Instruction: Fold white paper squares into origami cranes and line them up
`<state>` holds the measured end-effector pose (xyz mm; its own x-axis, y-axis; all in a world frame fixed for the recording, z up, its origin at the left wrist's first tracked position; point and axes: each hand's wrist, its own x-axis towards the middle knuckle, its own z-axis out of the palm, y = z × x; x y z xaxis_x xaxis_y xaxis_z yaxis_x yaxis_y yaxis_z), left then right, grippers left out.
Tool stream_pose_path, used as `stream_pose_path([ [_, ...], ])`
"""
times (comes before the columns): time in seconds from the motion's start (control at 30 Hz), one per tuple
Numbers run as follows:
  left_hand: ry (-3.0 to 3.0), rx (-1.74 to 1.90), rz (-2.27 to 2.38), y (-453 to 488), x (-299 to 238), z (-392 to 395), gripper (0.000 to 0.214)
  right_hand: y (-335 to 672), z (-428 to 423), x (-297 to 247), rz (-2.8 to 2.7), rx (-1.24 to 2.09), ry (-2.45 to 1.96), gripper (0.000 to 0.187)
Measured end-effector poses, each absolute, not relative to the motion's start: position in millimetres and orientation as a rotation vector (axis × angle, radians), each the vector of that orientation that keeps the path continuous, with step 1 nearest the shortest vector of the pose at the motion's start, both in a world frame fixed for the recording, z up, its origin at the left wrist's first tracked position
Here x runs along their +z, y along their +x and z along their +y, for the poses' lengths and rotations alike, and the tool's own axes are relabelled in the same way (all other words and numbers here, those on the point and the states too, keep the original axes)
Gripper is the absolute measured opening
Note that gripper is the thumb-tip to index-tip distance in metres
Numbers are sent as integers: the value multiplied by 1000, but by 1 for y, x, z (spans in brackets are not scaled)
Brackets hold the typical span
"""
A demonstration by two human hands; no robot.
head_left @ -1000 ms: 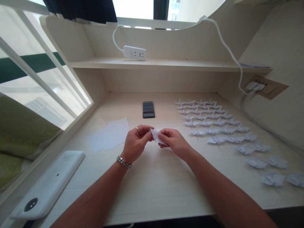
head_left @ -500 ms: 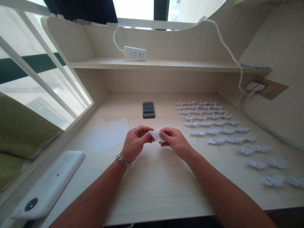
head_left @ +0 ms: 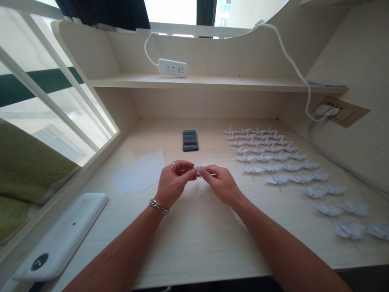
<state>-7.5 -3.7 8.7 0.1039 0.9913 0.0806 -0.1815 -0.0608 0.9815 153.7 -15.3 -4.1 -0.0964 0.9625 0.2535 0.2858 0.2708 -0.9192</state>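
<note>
Paper [head_left: 198, 170]: up over the desk [head_left: 197, 243], and it's bunched small and pointed now, where half a second ago a smooth wedge showed!
Grip: my left hand [head_left: 174, 180] pinching one side, my right hand [head_left: 221, 182] the other, fingertips hiding plenty.
Desk: loose sheets [head_left: 146, 172] just beside my left hand, dark phone [head_left: 190, 140] beyond, paper cranes [head_left: 349, 230] in rows to my right.
Lettering: faint marks on this white device [head_left: 63, 237] at my left, too small to read.
</note>
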Motion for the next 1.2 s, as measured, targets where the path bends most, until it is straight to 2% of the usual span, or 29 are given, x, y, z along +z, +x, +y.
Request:
stream_pose_path([
  [0.1, 1194, 1238, 949, -7, 6, -4, 30, 152, -15, -4, -1555, 1030, -1120, 27],
  [0.43, 1285, 1161, 938, -5, 3, -4, 26, 156, -9, -11, -1440, 891, -1244, 34],
  [0.73, 1284, 1139, 1001, -5, 4, -3, 24, 157, -7, -8, -1128, 1082, -1187, 35],
  [1.2, 1474, 1012, 1127, -7, -2, -1, 26, 152, -8, -2, -929, 1328, -1116, 34],
])
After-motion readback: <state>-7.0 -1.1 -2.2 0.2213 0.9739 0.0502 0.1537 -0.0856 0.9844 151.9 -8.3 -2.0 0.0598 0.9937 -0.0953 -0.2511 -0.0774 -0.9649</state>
